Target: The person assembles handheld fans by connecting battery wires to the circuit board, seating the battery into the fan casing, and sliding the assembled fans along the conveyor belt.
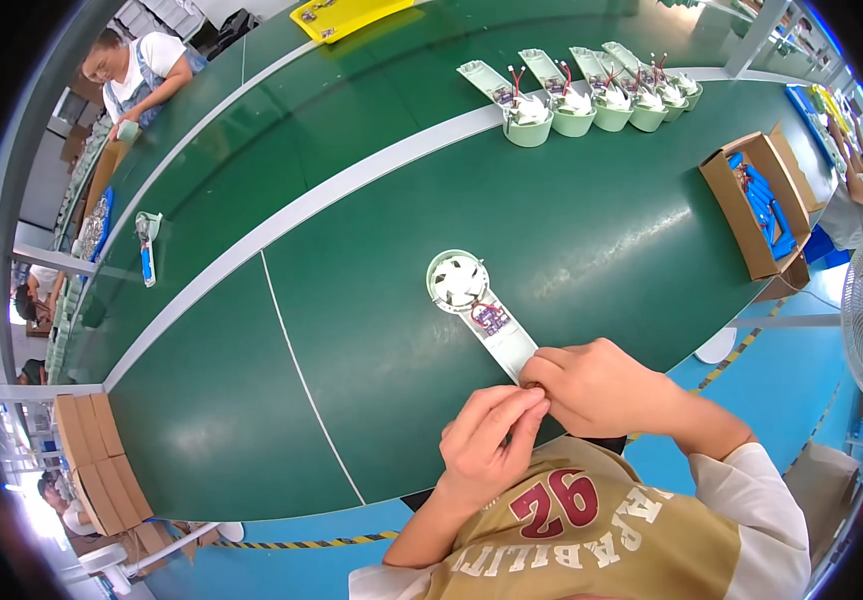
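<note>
A half-assembled handheld fan (500, 338), with a pale green shell, white blades and a small purple circuit board, lies on the green table. Its round head points away from me and its handle runs toward my hands. My right hand (601, 385) is closed at the near end of the handle, covering it. Just to the left, my left hand (491, 437) pinches with thumb and fingers, its tips touching the right hand's fingertips. Whatever lies between the fingertips is hidden.
Several similar fan units (611, 108) stand in a row at the far right. Beyond my right hand is a cardboard box (734, 228) of blue battery cells. Another fan part (147, 248) lies at the left, past the pale rail (316, 197). A yellow tray (351, 18) is farther back. Other people work nearby.
</note>
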### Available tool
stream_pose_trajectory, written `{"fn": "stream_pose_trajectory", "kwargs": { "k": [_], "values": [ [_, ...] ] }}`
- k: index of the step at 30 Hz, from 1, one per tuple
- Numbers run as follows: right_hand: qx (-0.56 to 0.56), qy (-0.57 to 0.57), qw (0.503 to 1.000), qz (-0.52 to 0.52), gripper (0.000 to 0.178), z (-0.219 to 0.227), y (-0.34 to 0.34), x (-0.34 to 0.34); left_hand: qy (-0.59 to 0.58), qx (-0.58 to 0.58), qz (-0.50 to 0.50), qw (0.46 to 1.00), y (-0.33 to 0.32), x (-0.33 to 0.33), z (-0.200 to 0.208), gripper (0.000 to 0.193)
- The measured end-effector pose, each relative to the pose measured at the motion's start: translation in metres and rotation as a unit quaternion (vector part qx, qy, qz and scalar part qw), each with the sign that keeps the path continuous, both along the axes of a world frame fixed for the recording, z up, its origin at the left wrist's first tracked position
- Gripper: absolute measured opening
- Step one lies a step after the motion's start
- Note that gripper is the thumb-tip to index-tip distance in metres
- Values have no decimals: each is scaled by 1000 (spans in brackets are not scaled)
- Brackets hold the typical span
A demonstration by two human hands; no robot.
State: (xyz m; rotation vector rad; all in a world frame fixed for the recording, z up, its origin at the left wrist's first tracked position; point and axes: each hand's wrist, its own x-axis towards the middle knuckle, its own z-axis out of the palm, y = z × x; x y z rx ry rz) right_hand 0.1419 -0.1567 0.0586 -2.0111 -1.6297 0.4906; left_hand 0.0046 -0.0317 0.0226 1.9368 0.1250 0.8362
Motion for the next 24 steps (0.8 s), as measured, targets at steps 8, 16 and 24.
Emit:
{"fn": "stream_pose_trajectory", "kwargs": {
  "k": [8, 16, 24],
  "values": [
    [7, 122, 992, -35, 14, 12, -6, 1, 66, -103, -7, 992, -2, -4, 0, 29],
    [78, 409, 887, -198, 8, 12, -5, -3, -5, -9, 38, 999, 3, 4, -1, 35],
    [57, 531, 798, -281, 11, -8, -12, -12, -10, -30, 29, 999, -1, -1, -10, 37]
  ]
}}
